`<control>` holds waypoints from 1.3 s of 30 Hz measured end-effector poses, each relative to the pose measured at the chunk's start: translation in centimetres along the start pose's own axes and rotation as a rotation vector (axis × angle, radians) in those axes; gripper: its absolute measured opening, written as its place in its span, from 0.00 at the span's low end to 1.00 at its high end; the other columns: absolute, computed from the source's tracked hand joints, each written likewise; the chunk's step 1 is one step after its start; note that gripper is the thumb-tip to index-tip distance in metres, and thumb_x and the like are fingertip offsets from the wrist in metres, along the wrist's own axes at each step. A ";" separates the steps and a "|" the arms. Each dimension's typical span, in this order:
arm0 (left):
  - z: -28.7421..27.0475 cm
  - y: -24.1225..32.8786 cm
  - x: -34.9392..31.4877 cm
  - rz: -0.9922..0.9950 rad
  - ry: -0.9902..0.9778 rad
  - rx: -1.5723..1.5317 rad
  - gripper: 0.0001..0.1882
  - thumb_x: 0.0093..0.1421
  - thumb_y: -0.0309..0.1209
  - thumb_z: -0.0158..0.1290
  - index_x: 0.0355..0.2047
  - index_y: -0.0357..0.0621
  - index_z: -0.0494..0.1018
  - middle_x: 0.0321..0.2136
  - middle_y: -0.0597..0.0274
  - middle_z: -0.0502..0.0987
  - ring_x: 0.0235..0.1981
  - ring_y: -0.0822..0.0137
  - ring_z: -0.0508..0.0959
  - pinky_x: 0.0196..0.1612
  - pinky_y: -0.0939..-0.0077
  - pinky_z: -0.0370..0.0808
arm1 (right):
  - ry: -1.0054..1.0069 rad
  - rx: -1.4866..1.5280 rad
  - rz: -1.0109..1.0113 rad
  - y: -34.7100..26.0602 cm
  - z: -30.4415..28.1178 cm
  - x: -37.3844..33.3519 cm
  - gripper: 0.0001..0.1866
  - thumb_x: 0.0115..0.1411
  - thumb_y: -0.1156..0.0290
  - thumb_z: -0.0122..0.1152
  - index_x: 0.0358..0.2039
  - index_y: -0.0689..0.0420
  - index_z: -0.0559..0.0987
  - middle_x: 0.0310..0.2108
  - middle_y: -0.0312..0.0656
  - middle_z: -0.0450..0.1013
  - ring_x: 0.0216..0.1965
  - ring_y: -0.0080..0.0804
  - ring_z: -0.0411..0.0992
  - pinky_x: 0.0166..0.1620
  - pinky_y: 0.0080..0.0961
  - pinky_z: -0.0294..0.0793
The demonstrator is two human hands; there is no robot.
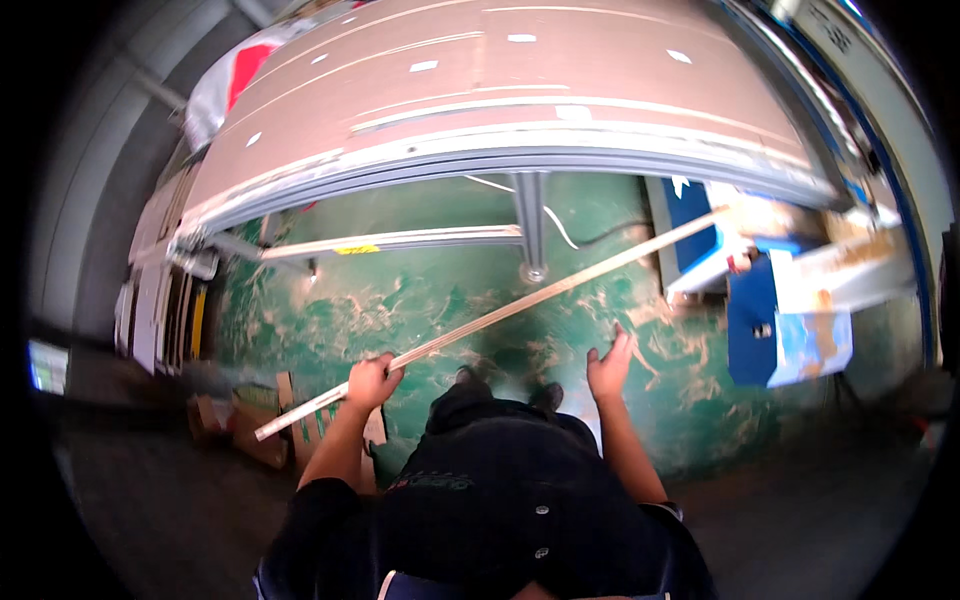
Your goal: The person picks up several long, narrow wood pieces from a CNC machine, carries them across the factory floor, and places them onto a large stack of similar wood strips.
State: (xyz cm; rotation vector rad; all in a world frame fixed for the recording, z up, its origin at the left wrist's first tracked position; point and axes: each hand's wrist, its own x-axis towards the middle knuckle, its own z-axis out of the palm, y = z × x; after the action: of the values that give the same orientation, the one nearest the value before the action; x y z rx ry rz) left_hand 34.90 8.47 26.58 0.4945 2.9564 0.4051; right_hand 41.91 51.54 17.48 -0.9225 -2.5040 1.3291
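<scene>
My left hand [372,381] is wrapped around a long, thin wooden strip [520,306], gripping it not far from its lower-left end. From there the strip slants up and to the right, across the space in front of my body. Its far end reaches the blue and white equipment on the right. My right hand [609,367] is held out over the green floor with nothing in it, its fingers stretched forward and the thumb apart. It is below the strip and not touching it.
Ahead stands a workbench with a grey metal frame [440,163] and a brown top [600,50] bearing light strips and small white pieces. Blue and white equipment [752,320] is at the right. Cardboard [260,430] lies lower left, near upright boards [150,320]. Dust marks the green floor [450,295].
</scene>
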 end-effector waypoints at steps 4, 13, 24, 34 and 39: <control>-5.9 -1.3 -1.0 0.022 0.052 -0.010 0.08 0.49 0.37 0.52 0.23 0.47 0.71 0.16 0.54 0.73 0.21 0.49 0.75 0.26 0.57 0.71 | 0.157 -0.204 -0.507 -10.6 -1.7 1.4 0.39 0.43 0.77 0.58 0.58 0.61 0.58 0.58 0.54 0.55 0.57 0.56 0.55 0.58 0.44 0.56; -14.2 -9.9 -8.4 -0.070 0.235 -0.023 0.08 0.47 0.37 0.52 0.22 0.47 0.71 0.15 0.57 0.72 0.20 0.52 0.75 0.24 0.59 0.69 | -0.052 -0.438 -0.783 -21.8 8.2 -1.3 0.27 0.44 0.73 0.60 0.49 0.55 0.70 0.45 0.46 0.67 0.51 0.45 0.62 0.58 0.45 0.51; -15.3 -23.6 -14.8 -0.328 0.223 -0.269 0.08 0.46 0.36 0.53 0.22 0.47 0.74 0.14 0.53 0.72 0.21 0.50 0.75 0.25 0.60 0.70 | -0.199 -0.363 -0.966 -26.2 23.1 -6.5 0.06 0.50 0.70 0.58 0.28 0.58 0.74 0.29 0.47 0.71 0.36 0.48 0.67 0.44 0.40 0.62; -13.2 -29.4 -20.4 -0.728 0.285 -0.546 0.11 0.50 0.38 0.51 0.23 0.42 0.73 0.15 0.54 0.72 0.20 0.57 0.75 0.27 0.65 0.69 | -0.508 -0.312 -0.919 -30.8 34.7 -9.9 0.10 0.54 0.67 0.55 0.23 0.60 0.71 0.22 0.49 0.69 0.31 0.49 0.68 0.38 0.40 0.62; -11.3 -32.5 -21.7 -0.841 0.371 -0.611 0.11 0.50 0.36 0.51 0.23 0.41 0.72 0.14 0.56 0.71 0.19 0.62 0.74 0.25 0.68 0.68 | -0.615 -0.330 -0.944 -33.7 40.9 -10.2 0.11 0.55 0.66 0.55 0.24 0.61 0.72 0.22 0.49 0.70 0.32 0.49 0.68 0.39 0.41 0.62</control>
State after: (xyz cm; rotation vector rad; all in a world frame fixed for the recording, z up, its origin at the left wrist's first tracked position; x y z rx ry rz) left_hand 43.65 -31.15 29.84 -0.9284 2.7637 1.2812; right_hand 18.36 3.13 21.44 0.7427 -2.9614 0.9376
